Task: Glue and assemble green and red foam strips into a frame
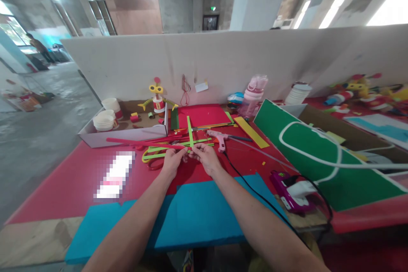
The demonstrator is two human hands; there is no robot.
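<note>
Forearms (135, 216), red strip (153, 144) in two-handed grip (189, 150)

Red strip (149, 143) and skinny green strip (190, 129), meeting up at the fingertips
Red one's long, flat and narrow, pinched at one end in the left hand (172, 162) and stretching out left over the worktop (76, 170); the green one's straight, pointing away, near end by the right hand (206, 159).
</note>
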